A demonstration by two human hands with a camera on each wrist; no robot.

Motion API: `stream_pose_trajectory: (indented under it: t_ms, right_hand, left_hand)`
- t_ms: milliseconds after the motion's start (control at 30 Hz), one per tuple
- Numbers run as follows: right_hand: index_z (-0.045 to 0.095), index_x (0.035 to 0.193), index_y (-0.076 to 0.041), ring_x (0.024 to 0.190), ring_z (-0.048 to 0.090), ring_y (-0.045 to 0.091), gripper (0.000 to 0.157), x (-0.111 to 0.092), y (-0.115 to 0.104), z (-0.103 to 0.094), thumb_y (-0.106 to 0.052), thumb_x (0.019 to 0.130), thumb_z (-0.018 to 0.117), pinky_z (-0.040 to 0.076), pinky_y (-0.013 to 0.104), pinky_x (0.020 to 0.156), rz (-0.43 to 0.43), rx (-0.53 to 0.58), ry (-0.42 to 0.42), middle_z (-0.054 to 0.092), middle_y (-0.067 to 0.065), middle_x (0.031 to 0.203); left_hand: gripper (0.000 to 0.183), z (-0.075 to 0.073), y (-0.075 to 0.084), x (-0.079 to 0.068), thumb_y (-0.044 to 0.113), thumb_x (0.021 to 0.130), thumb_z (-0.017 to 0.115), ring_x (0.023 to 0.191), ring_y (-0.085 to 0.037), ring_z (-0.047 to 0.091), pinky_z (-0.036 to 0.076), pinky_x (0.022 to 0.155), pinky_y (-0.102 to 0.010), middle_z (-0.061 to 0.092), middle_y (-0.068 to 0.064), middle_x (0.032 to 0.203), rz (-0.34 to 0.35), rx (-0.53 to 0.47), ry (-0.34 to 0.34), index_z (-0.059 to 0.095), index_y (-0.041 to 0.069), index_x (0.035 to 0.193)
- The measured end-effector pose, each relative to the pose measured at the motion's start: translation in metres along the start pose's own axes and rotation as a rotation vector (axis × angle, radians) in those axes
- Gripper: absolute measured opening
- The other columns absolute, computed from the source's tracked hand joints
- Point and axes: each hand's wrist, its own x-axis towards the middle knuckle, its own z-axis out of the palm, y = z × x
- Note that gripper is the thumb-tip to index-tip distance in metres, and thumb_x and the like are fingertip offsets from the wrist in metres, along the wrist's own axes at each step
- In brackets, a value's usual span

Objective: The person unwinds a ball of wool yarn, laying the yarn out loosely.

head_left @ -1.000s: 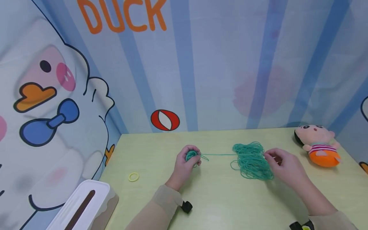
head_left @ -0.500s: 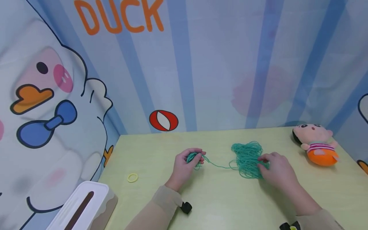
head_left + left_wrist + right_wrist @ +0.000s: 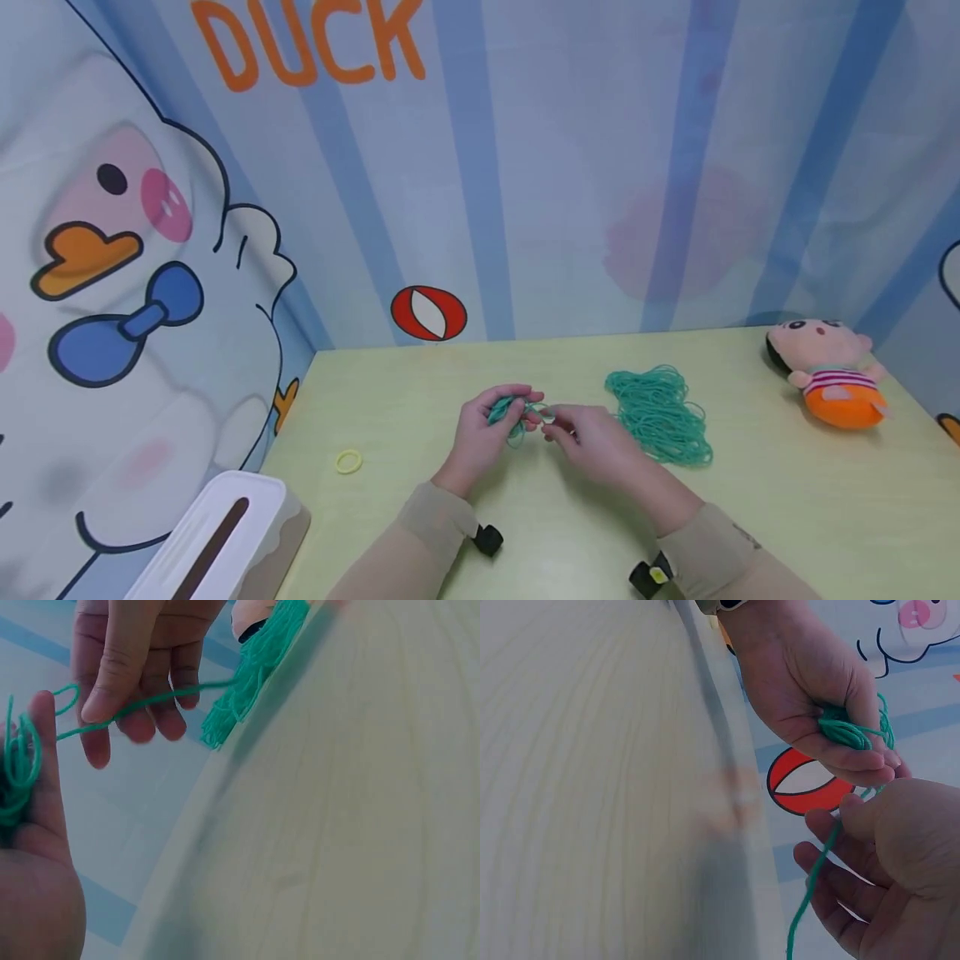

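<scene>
My left hand (image 3: 486, 427) grips a small wound bundle of green yarn (image 3: 845, 729), its thumb laid across the loops. Close beside it, my right hand (image 3: 600, 443) pinches the yarn strand between thumb and forefinger, seen best in the left wrist view. From those fingers the strand (image 3: 176, 694) runs toward a larger loose skein of green yarn (image 3: 660, 414), which lies flat on the table behind the right wrist. In the right wrist view, the two hands nearly meet at the fingertips, with the strand trailing down past the right fingers.
A yellow ring (image 3: 348, 462) lies left of the hands. At the front left stands a white-topped box with a dark slot (image 3: 217, 533). A plush doll in orange (image 3: 832, 375) lies at the back right of the table (image 3: 420, 375). A printed cloth hangs behind.
My right hand has left the skein and come leftward to the left hand, pinching the strand. The left hand has barely moved and still holds the bundle.
</scene>
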Motion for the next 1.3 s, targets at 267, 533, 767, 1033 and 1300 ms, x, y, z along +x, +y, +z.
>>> stream_pose_trajectory:
  t_ms: [267,533,767,1033,1300]
  right_hand:
    - [0.079,0.119,-0.007,0.088,0.073,0.016,0.016,-0.006,0.007,-0.025,-0.014,0.109,0.068,0.063,0.037,0.077,0.010,-0.037,0.213,0.080,0.002,0.100]
    - [0.077,0.116,-0.004,0.088,0.075,0.023,0.014,-0.021,0.015,-0.055,-0.011,0.108,0.068,0.064,0.043,0.081,-0.023,-0.043,0.408,0.080,0.005,0.098]
    - [0.077,0.116,-0.005,0.087,0.074,0.025,0.015,-0.039,0.035,-0.072,-0.014,0.109,0.068,0.062,0.040,0.078,0.008,-0.074,0.493,0.079,0.007,0.098]
    - [0.075,0.123,-0.003,0.090,0.069,0.026,0.023,-0.063,0.069,-0.092,-0.020,0.111,0.065,0.054,0.023,0.070,0.147,-0.107,0.402,0.078,0.013,0.106]
    - [0.078,0.122,0.000,0.090,0.068,0.027,0.027,-0.076,0.099,-0.104,-0.021,0.111,0.066,0.053,0.033,0.069,0.286,-0.147,0.220,0.078,0.016,0.107]
  left_hand:
    - [0.032,0.001,-0.001,0.005,0.020,0.112,0.066,0.083,-0.010,0.076,0.067,0.082,-0.025,0.078,-0.016,0.133,-0.071,0.039,0.080,0.070,0.004,0.139]
    - [0.024,-0.001,-0.004,0.005,0.025,0.107,0.075,0.067,-0.013,0.065,0.060,0.064,-0.023,0.068,-0.038,0.104,-0.091,0.057,0.132,0.076,0.008,0.124]
    - [0.033,0.000,-0.004,0.004,0.026,0.110,0.071,0.064,-0.012,0.057,0.050,0.058,-0.019,0.067,-0.014,0.094,-0.068,0.062,0.146,0.072,0.000,0.130]
    - [0.025,-0.001,0.000,0.002,0.030,0.112,0.067,0.064,-0.012,0.052,0.048,0.061,-0.020,0.059,0.001,0.080,-0.044,0.077,0.213,0.075,0.012,0.127]
    - [0.020,-0.003,0.001,0.000,0.021,0.113,0.062,0.061,-0.014,0.049,0.045,0.059,-0.022,0.055,0.002,0.075,-0.002,-0.009,0.229,0.072,0.010,0.126]
